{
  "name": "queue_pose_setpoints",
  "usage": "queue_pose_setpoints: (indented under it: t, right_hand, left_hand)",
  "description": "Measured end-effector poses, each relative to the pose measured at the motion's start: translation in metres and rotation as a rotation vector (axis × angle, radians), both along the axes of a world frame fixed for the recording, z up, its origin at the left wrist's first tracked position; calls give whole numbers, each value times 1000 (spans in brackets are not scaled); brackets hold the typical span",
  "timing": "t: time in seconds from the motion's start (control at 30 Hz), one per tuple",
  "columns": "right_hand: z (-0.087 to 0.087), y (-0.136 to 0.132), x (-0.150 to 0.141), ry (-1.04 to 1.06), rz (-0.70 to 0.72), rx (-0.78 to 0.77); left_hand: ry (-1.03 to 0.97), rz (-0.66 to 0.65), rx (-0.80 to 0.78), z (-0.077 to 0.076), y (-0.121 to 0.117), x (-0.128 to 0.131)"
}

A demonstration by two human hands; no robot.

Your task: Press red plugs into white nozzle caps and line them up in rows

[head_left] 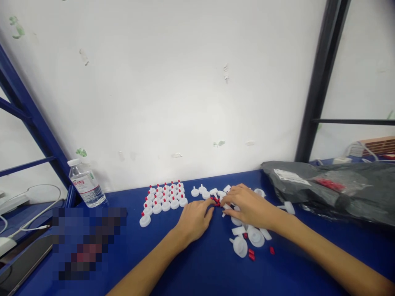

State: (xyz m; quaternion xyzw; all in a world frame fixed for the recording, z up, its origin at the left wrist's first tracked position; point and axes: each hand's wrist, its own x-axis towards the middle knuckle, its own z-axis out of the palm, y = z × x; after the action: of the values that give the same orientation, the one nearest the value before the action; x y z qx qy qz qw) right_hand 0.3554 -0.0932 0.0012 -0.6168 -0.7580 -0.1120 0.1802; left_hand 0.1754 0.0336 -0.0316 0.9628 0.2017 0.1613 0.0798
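One head-worn view looks forward and down from the near side of the blue table (185, 263), facing the white wall (185, 82) at the far side. Both forearms enter from the near edge; the hands (194, 220) (247, 205) lie at middle distance.

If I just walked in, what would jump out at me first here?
Probably the tight rows of white nozzle caps with red tips, left of centre on the blue table. Next, the two hands, left and right, meeting over loose red and white pieces. A clear bottle stands far left.
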Motion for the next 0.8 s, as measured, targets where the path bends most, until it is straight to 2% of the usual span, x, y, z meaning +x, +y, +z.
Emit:
queue_pose_setpoints:
  t: [0.23,0.4,0.63,0.8]
  right_hand:
    - [3,2,2,70,89,41]
    - [-5,5,9,80,103,75]
    - [-11,6,12,93,60,96]
    - [-1,1,2,100,16,90]
  left_hand:
    - [-54,-23,-48,2,0,-2]
    - [-206,13,-78,7,-5,-4]
    - [-345,86,-497,12,-11,-3]
    - [-465,93,-629,15,-10,-2]
